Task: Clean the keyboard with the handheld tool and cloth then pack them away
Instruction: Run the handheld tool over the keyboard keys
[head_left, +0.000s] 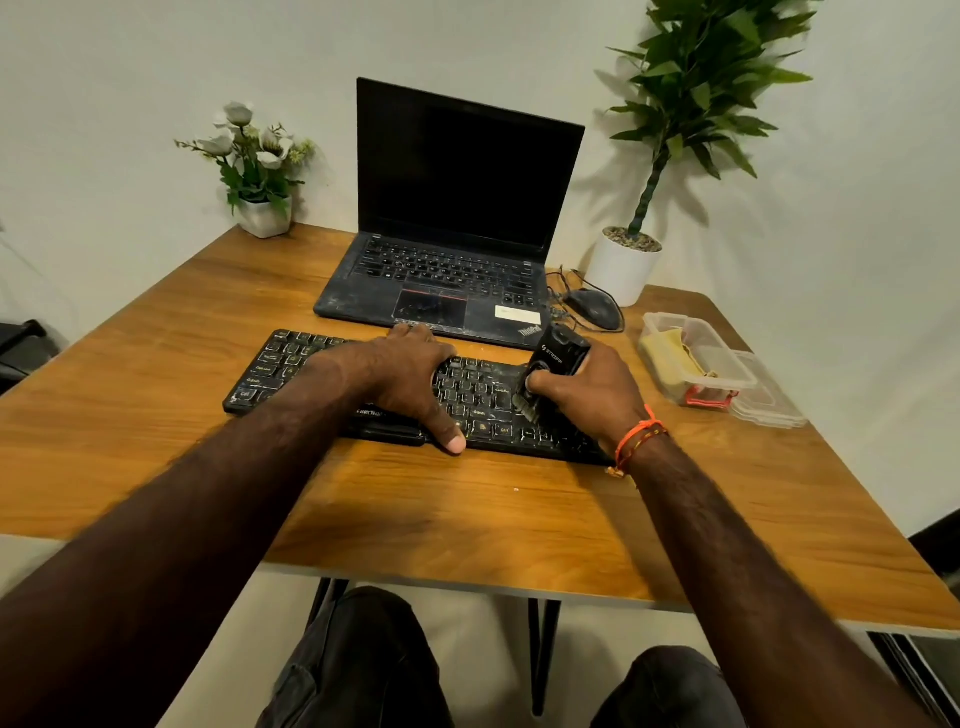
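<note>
A dusty black keyboard (415, 395) lies mid-tabletop (467, 509), left hand (410, 379) spread flat across its keys. The right hand (597, 395) grips a black handheld tool (558, 358), its lettering illegible, against the keys. Behind, a "ThinkPad" laptop (452, 234).

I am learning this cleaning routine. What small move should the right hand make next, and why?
Probably slide the handheld tool leftward along the keyboard. The right hand grips it with its brush end on the right-side keys, and the left hand steadies the keyboard, whose keys look dusty.
</note>
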